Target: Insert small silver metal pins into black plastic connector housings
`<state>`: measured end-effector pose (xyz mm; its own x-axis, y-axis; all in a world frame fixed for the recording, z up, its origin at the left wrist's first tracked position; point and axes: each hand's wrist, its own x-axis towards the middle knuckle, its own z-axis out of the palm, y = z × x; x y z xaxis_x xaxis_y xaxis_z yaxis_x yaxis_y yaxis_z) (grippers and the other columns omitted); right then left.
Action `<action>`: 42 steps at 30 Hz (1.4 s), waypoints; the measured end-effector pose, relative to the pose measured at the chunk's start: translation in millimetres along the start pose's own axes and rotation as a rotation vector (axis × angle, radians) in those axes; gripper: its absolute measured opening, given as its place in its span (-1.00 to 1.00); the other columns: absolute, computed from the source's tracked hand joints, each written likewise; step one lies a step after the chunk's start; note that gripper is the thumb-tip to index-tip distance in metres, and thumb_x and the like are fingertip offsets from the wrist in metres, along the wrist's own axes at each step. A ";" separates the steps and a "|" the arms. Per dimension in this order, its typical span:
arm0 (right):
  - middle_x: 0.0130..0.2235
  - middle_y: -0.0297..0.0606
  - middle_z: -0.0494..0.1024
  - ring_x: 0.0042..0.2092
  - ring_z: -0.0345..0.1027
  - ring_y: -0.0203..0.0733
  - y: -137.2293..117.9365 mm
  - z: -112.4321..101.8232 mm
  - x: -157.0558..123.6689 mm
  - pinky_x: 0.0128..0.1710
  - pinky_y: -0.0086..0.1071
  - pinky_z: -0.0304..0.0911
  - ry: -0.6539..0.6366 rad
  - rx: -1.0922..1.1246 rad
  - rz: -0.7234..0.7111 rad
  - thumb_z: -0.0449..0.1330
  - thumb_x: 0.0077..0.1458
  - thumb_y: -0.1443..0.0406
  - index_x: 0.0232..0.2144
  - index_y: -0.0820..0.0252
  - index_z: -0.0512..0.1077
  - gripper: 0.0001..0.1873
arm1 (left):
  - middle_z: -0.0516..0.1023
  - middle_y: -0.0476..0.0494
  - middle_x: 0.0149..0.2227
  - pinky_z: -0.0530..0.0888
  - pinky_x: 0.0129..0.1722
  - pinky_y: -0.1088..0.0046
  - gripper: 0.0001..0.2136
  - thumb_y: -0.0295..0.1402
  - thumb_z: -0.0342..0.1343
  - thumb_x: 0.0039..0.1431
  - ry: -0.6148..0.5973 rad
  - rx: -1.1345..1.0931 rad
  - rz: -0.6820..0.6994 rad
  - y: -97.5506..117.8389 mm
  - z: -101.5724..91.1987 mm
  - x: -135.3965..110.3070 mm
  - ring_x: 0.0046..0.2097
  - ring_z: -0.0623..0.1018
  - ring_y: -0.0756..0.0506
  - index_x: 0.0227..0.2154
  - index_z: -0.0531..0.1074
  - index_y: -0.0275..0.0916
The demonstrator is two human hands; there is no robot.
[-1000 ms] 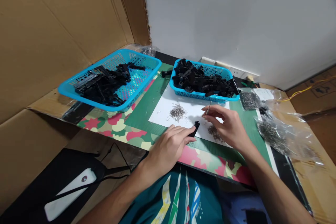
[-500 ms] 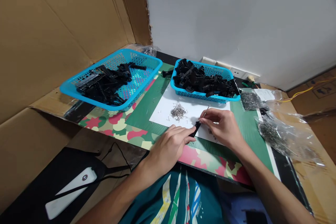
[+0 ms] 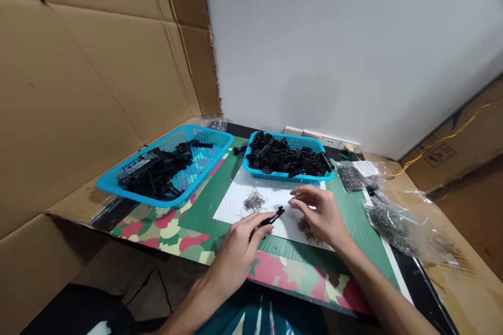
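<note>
My left grip (image 3: pixel 241 238) is closed on a black part (image 3: pixel 274 216), thumb on one side and fingers on the other, its notched end sticking out toward my right. In view, the part lies over the near edge of the white paper (image 3: pixel 231 200); whether it touches the paper I cannot tell. My right grip (image 3: pixel 321 213) pinches a thin metal tool (image 3: pixel 298 188) between thumb and fingers, near the part's free end but apart from it.

On the paper, one heap of small wires (image 3: pixel 254 200) lies beyond my left fingers; a second heap (image 3: pixel 307 230) sits beside my right grip, partly hidden by it. At the paper's far end stands a blue basket (image 3: pixel 288 175) piled with black parts, and one loose part (image 3: pixel 239 150) lies just left of it. Farther left, a larger blue basket (image 3: pixel 137 199) holds more black pieces. On the right of the bench (image 3: pixel 196 214) lie two clear bags (image 3: pixel 393 226) of metal bits.
</note>
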<state>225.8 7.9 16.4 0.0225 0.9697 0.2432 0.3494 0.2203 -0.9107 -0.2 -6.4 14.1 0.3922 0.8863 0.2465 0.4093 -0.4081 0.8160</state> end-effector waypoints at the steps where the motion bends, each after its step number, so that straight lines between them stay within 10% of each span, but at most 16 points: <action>1: -0.32 -0.17 0.72 -0.27 0.66 -0.05 0.1 -1.4 0.5 -0.20 -0.25 0.54 0.015 0.034 0.015 0.34 0.19 0.17 -0.24 0.16 0.58 -0.82 | 0.73 -0.13 -0.07 0.63 -0.05 0.37 -0.74 -0.38 0.06 0.44 -0.008 0.004 0.004 0.1 0.6 0.1 -0.08 0.70 -0.13 0.03 0.62 -0.14; 10: -0.45 -0.25 0.68 -0.44 0.55 -0.16 3.4 3.0 3.0 -0.47 -0.41 0.31 -0.096 -0.038 0.102 0.33 0.16 0.24 -0.39 0.17 0.49 -0.85 | 0.74 -0.16 -0.10 0.67 -0.12 0.35 -0.67 -0.51 0.07 0.34 -0.056 0.057 0.048 -5.3 9.9 -2.1 -0.13 0.71 -0.13 0.04 0.64 -0.17; 25: -0.44 -0.29 0.66 -0.38 0.56 -0.15 -2.4 3.4 -4.5 -0.29 -0.35 0.39 -0.130 -0.181 0.044 0.32 0.15 0.34 -0.45 0.15 0.51 -0.87 | 0.72 -0.14 -0.06 0.62 -0.01 0.34 -0.57 -0.59 -0.02 0.37 -0.132 0.008 0.030 -15.5 15.1 -7.3 -0.02 0.67 -0.14 0.15 0.58 -0.16; 32: -0.26 -0.22 0.68 -0.25 0.55 -0.09 6.6 -3.5 -0.7 -0.19 -0.28 0.39 -0.010 -0.329 -0.097 0.27 0.31 0.30 -0.09 0.17 0.58 -0.84 | 0.69 -0.13 -0.05 0.57 -0.01 0.37 -0.73 -0.24 0.06 0.48 -0.066 -0.071 -0.022 1.7 -3.9 -0.6 -0.02 0.66 -0.16 0.06 0.61 -0.09; 42: -0.20 -0.20 0.61 -0.10 0.42 -0.02 12.1 0.0 4.6 -0.11 -0.24 0.23 -0.240 -0.824 -0.224 0.19 0.42 0.33 -0.08 0.13 0.61 -0.83 | 0.70 -0.20 -0.12 0.50 -0.15 0.35 -0.66 -0.09 0.20 0.32 0.303 0.052 0.113 25.8 -70.2 117.7 -0.11 0.62 -0.19 -0.04 0.60 -0.23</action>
<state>230.1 15.1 6.5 -0.2920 0.9293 0.2260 0.8878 0.3512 -0.2975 -1.4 102.8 100.9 0.1773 0.8564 0.4849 0.4222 -0.5113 0.7486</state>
